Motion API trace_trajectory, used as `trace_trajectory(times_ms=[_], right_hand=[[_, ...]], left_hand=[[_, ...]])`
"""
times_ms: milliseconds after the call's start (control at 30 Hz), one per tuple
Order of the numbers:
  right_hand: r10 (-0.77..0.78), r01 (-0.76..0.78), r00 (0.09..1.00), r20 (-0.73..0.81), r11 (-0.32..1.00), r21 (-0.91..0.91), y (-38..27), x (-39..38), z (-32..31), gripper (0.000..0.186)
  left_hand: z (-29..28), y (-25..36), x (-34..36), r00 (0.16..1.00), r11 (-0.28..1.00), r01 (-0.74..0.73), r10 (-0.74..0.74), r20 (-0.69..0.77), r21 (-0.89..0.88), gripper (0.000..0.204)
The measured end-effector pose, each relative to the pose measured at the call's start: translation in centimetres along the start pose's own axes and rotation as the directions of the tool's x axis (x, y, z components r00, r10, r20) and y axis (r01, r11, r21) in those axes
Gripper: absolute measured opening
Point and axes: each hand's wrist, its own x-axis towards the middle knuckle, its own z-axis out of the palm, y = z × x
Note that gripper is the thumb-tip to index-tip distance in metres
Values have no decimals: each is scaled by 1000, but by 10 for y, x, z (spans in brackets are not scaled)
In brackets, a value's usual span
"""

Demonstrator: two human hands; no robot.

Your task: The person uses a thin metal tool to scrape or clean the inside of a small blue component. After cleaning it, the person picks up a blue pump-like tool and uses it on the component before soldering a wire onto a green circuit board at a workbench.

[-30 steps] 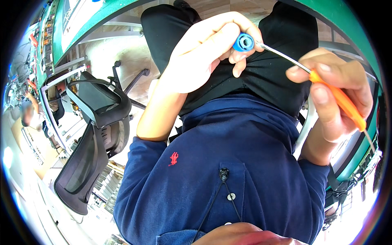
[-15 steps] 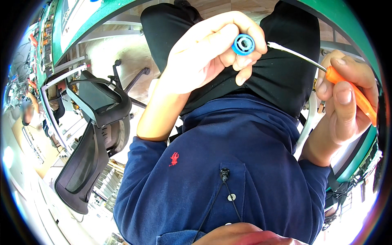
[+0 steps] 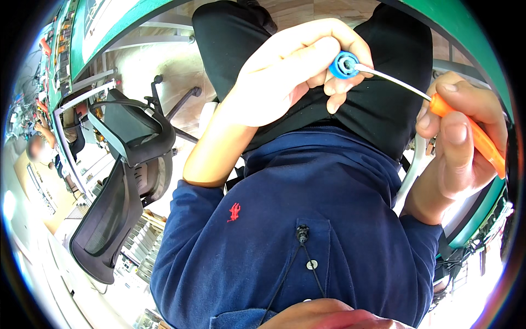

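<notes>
- The tip of the orange-handled tool [image 3: 438, 105] meets the open end of the small blue cylindrical piece [image 3: 339, 67]; how deep it goes is impossible to tell.
- Fingers hide the rear of the blue piece, and the handle's far end runs close to the dark lens rim.
- Clutter at the far left is tiny and bent; a co-worker [image 3: 57, 140] there is hard to make out.
- A green table [image 3: 475, 35] curves along the upper right, cut off by the rim.
- A black chair [image 3: 134, 129] stands left, on a pale floor [image 3: 133, 66].
- The left hand [image 3: 293, 68], raised above dark trousers [image 3: 394, 109], clamps the blue piece between thumb and curled index finger, its hollow end facing up.
- The right hand [image 3: 459, 148] grips the orange handle, thumb along its near side, the pale shaft slanting toward the blue piece.
</notes>
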Motion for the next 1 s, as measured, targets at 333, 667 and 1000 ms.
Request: trace_trajectory(times_ms=[333,667,1000], right_hand=[[-32,39,999,41,983,-181,-5,5,3,15],[-161,196,973,167,956,-218,-4,13,0,20],[-298,357,925,234,893,-274,-5,15,7,24]], left_hand=[[1,2,-2,1000,984,-1,4,-13,176,38],[0,2,-1,987,938,-101,137,-87,331,20],[-6,15,-3,999,874,-11,34,-38,485,26]])
